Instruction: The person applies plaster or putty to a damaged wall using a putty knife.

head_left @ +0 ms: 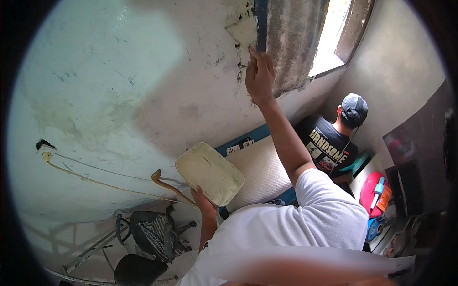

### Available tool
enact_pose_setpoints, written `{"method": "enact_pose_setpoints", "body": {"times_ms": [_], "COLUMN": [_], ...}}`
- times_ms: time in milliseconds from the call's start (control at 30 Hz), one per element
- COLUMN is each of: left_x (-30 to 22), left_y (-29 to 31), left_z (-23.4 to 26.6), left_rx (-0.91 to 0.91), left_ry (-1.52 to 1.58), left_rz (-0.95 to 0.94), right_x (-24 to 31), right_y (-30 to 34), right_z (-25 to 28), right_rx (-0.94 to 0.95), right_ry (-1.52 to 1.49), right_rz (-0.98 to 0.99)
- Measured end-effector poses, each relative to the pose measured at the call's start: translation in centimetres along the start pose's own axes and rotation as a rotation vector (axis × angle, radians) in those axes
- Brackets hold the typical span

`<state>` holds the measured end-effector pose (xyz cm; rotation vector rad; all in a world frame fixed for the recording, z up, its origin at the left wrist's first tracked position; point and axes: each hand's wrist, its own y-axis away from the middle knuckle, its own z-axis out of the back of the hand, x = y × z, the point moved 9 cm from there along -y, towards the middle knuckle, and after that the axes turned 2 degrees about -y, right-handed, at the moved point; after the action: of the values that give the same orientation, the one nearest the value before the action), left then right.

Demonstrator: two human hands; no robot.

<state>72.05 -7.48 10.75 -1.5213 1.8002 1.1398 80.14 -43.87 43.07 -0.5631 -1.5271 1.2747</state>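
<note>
My right hand (260,78) is raised to the wall beside the window, its fingers closed round the handle of what looks like a putty knife (242,32). Its pale, wedge-shaped blade lies against the chipped plaster next to the dark blue window frame (260,24). Lower down, my left hand (204,202) grips the near edge of a shallow cream tub (210,174) with rounded corners. Pale smears of a putty-like paste coat the inside of the tub. Part of the left hand is hidden beneath it.
Below me is a white quilted mattress (260,167). A person in a cap and black shirt (329,143) sits at the right, near the wall. A cable (95,180) droops along the wall; a curved wooden piece (164,181) and an office chair (155,231) stand lower left.
</note>
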Motion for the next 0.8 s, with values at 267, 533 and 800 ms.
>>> {"method": "enact_pose_setpoints", "body": {"times_ms": [267, 533, 800], "left_x": [-0.5, -1.5, -2.2], "left_y": [0.2, 1.2, 0.8], "left_z": [-1.1, 0.6, 3.7], "left_rx": [0.025, 0.007, 0.089], "left_ry": [0.014, 0.034, -0.049], "left_rz": [-0.020, -0.020, -0.006], "right_x": [-0.3, 3.2, 4.4], "right_y": [0.7, 5.5, -2.0], "right_z": [-2.9, 0.9, 3.5], "right_rx": [0.012, -0.016, 0.007], "right_ry": [-0.003, -0.029, -0.297], "right_rz": [0.036, -0.206, -0.680]}}
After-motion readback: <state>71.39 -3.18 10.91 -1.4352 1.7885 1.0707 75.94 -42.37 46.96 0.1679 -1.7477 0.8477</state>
